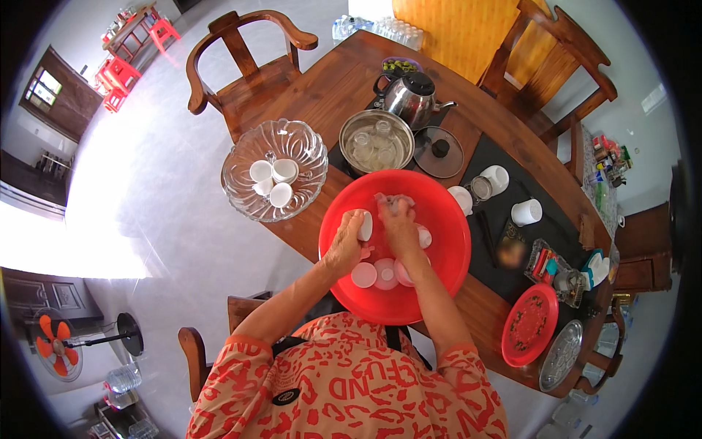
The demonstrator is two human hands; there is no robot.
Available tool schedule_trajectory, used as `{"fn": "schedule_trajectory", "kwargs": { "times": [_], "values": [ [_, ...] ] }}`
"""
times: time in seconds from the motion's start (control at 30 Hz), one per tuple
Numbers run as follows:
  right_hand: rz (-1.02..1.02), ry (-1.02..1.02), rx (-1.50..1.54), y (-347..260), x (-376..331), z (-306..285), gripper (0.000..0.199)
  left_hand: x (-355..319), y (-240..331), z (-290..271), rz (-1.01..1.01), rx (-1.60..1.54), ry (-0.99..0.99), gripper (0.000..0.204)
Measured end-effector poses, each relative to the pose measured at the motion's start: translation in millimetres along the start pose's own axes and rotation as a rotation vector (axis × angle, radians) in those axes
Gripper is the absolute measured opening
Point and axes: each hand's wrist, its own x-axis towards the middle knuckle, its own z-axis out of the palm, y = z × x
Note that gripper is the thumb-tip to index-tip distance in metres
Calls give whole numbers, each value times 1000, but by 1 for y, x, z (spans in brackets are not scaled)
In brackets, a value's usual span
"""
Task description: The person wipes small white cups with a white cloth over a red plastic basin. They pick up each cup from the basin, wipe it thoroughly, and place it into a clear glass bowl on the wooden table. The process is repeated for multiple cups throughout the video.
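Both my hands work inside a large red plastic basin (450, 252) on the wooden table. My left hand (346, 243) grips a small white cup (365, 226) at the basin's left side. My right hand (400, 222) holds a pale cloth or sponge (395, 200), pressed close to that cup. Several more small white cups (385, 274) lie in the water at the basin's bottom, just below my hands.
A scalloped glass bowl (245, 194) left of the basin holds three white cups. Behind the basin stand a steel bowl (351, 128) of glass cups, a kettle (411, 95) and a glass lid (439, 152). White cups (526, 212), a red plate (529, 324) and wooden chairs (245, 69) lie around.
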Motion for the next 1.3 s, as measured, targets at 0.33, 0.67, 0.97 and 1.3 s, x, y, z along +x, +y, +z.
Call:
{"fn": "schedule_trajectory", "kwargs": {
  "times": [0.33, 0.67, 0.97, 1.3],
  "values": [
    [-7, -41, 842, -54, -28, -83, 43, 10, 2, 5, -116, -451, -85, 38],
    [23, 261, 617, -47, 9, -76, 34, -10, 26, 34, -112, -558, -286, 42],
    [118, 177, 487, -30, -13, -66, 28, -13, 16, 39, 244, -70, -138, 38],
    [52, -19, 570, -31, -44, -75, 20, -14, 31, 40, 382, 135, -109, 44]
  ]
}}
